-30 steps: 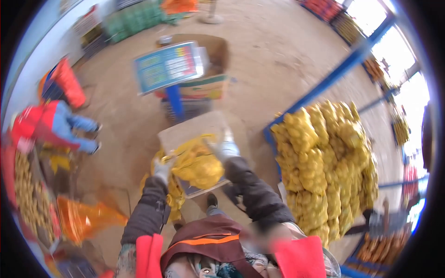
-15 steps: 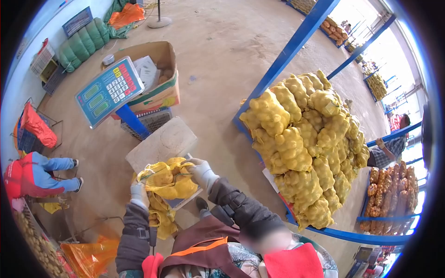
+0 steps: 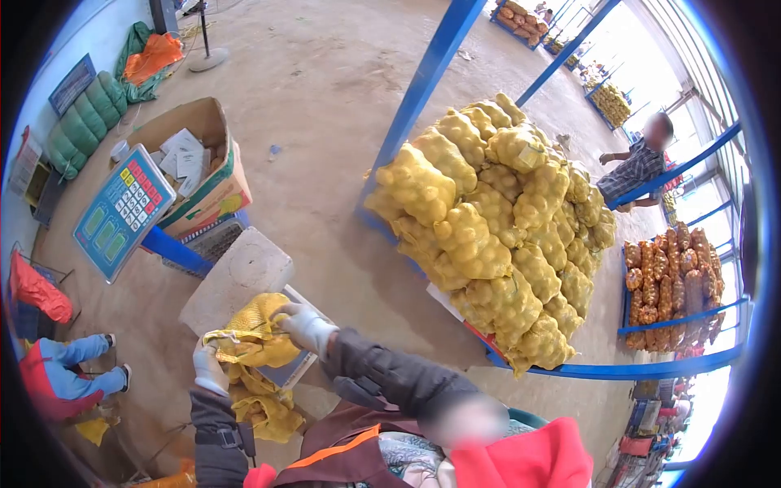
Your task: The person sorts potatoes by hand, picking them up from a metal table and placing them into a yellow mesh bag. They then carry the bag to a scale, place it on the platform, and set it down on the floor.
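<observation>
A yellow mesh bag of potatoes (image 3: 264, 346) rests at the scale's platform (image 3: 294, 368), between my two gloved hands. My left hand (image 3: 210, 371) has its fingers closed on the gathered edge of the bag at its left side. At the upper right of the bag, my right hand (image 3: 307, 328) grips the mesh, fingers bent round it. Folds of netting hide most of the contents. Below hangs more yellow netting (image 3: 267, 415), near my left sleeve. The scale's blue display panel (image 3: 124, 213) stands on a post to the left.
Filled yellow mesh bags (image 3: 496, 236) are stacked on a blue-framed pallet at right. A pale block (image 3: 237, 276) and a cardboard box (image 3: 232, 175) lie beyond the scale. One person (image 3: 639, 167) stands behind the stack; another person (image 3: 65, 370) is at far left.
The view has turned, shifting the scene left. The bag's mouth, earlier spread with potatoes showing, is now mostly covered by mesh. My hands stay on the bag.
</observation>
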Demonstrator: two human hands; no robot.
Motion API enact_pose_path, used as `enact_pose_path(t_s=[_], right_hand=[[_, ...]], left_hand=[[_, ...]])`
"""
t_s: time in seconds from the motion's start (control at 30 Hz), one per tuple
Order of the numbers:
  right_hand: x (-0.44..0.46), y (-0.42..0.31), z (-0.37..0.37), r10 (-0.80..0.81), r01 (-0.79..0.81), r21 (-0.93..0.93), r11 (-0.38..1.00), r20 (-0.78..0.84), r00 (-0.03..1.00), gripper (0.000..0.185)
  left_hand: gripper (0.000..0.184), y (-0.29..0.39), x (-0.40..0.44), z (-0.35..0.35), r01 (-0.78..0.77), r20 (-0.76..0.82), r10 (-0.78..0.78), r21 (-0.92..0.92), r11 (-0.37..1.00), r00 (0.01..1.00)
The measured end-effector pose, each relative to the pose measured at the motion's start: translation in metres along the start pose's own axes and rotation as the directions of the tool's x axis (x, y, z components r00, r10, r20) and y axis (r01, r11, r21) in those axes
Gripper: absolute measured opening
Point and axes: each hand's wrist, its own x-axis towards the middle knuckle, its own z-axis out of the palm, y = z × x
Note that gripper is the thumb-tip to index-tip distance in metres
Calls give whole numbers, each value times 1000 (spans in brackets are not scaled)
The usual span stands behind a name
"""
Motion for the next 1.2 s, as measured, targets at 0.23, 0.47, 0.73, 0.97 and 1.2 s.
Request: enact_pose_path(t_s=[0.23,0.47,0.73,0.97,1.2], right_hand=[[41,-1,-1,174,-92,345,934,-215,961,19],[24,-31,-17,65,-29,241,970,-145,987,48],[-92,115,24,379,-461,-145,876,-385,841,42],[-205,167,204,436,-108,-771,627,233,869,29],[-284,197,427,477,359,-748,559,644,598,31]], left_hand=[[14,31,11,18,-26,45,32,-126,992,998],[38,36,-5,-2,-130,-95,147,158,979,985],[24,-138,-138,-143,-96,-369,162,191,977,915],[16,-432,-419,-298,353,-430,-371,-126,927,823],[17,-575,-706,-341,8,-563,-781,-810,587,271]])
